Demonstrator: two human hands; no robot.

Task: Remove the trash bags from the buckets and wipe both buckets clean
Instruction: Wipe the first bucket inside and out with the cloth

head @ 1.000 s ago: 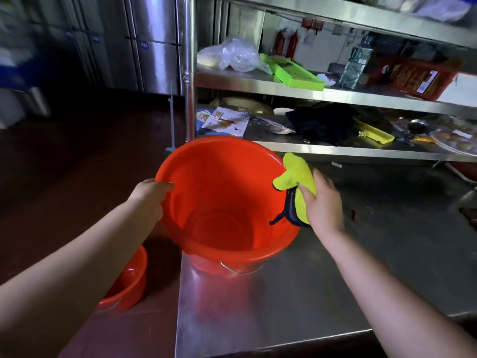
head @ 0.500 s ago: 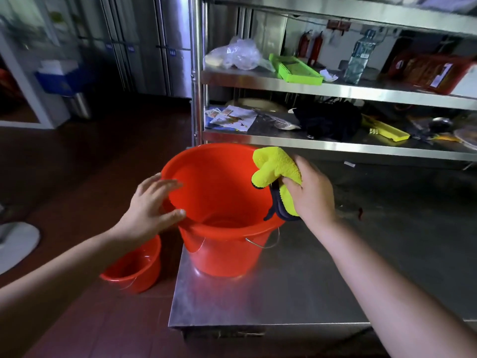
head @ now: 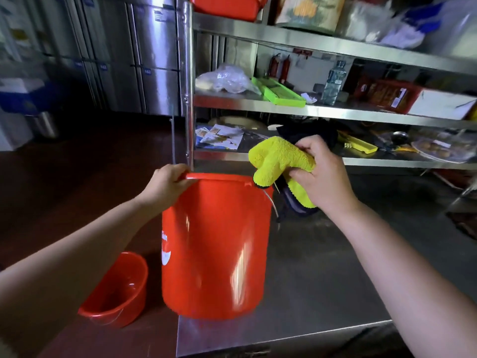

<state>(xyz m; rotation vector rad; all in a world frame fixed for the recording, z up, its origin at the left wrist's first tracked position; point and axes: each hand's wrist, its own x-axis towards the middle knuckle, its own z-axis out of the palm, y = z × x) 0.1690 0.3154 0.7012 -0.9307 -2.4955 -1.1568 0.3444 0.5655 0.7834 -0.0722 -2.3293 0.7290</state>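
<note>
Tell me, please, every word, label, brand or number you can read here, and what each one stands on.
None reads clearly.
Red bucket: white logo on its left side, cut off and blurred.
Water bottle: label too small.
Steel cabinet doors: small blue tags, blurred.
Leaflets on the lower shelf: print too small.
Red box on the middle shelf: print blurred.

We see bare steel table (head: pixel 322 280) to the right of the big red bucket (head: pixel 216 249), with room for a hand. Behind it, crowded shelves (head: pixel 322 109) block the way. Left, a small red bucket (head: pixel 116 290) sits on the floor.
</note>
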